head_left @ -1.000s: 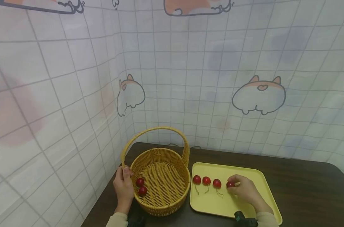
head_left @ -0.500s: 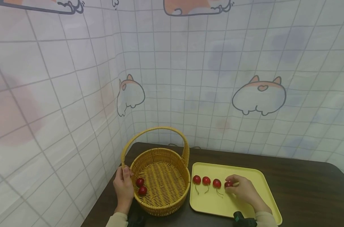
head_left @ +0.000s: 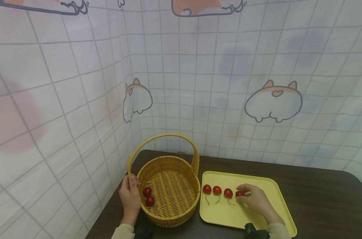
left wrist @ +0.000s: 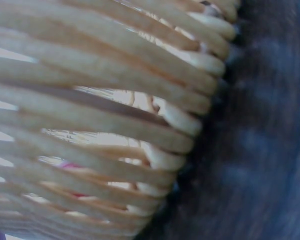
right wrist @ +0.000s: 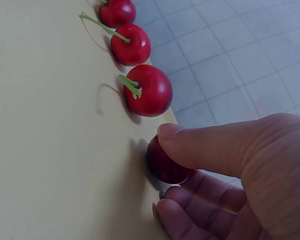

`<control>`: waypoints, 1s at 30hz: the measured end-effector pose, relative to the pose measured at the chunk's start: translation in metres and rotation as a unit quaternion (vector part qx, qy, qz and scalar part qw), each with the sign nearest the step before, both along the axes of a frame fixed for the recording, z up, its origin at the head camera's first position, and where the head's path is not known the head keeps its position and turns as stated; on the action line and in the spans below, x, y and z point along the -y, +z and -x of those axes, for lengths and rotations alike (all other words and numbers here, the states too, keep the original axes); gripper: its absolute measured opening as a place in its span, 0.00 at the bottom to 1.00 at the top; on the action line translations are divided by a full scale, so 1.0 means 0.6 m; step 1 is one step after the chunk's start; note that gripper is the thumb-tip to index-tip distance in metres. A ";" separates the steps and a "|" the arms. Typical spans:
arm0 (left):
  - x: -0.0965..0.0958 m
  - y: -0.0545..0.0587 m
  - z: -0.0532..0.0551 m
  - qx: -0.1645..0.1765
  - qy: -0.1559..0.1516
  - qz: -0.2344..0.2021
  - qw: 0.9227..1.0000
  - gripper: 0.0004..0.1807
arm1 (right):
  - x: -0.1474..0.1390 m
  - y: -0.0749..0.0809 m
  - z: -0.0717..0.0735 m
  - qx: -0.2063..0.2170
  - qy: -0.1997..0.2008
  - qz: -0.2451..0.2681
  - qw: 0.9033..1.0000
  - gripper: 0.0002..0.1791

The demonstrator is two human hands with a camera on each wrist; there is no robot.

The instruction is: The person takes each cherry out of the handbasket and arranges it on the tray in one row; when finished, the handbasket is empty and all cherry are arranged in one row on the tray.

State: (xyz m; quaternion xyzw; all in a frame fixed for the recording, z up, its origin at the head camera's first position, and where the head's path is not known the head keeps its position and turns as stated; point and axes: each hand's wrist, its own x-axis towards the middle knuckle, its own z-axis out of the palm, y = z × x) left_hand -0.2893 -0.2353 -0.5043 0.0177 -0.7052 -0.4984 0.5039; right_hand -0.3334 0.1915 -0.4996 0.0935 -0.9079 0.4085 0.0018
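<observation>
My right hand [head_left: 254, 198] pinches a dark red cherry [right wrist: 166, 162] between thumb and fingers, low over the yellow tray [head_left: 222, 215]. Left of it, a row of three red cherries with green stems lies on the tray, the nearest being this cherry [head_left: 228, 193]. My left hand [head_left: 131, 196] grips the woven basket [head_left: 172, 221] at its left side, where the arched handle meets the rim, thumb inside. Two cherries [head_left: 150, 200] rest in the basket against its left wall. The left wrist view shows only the basket's woven wall [left wrist: 90, 110] up close.
Basket and tray stand side by side on a dark wooden table [head_left: 321, 199], a narrow gap between them. Behind and to the left hangs a white gridded curtain [head_left: 211, 109] with cartoon dog prints. The basket's tall handle [head_left: 169, 134] arches over its opening.
My right hand has shifted slightly left with the pinched cherry, closer to the row of three. The left hand and basket have stayed put.
</observation>
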 end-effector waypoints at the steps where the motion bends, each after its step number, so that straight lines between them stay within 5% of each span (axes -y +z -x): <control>1: -0.001 0.002 -0.002 0.002 0.000 -0.002 1.000 0.15 | 0.001 -0.001 0.001 0.000 -0.001 0.000 1.000 0.18; 13: -0.026 0.054 -0.038 -0.009 -0.008 -0.003 1.000 0.16 | -0.006 0.005 0.003 0.004 0.004 0.001 1.000 0.20; 24: -0.022 0.050 -0.035 -0.016 -0.005 0.000 1.000 0.15 | 0.027 0.048 -0.010 -0.068 -0.064 0.026 0.995 0.15; 30: -0.010 0.018 -0.013 -0.009 -0.001 -0.008 1.000 0.15 | 0.111 0.065 -0.026 -0.149 -0.027 0.102 0.983 0.08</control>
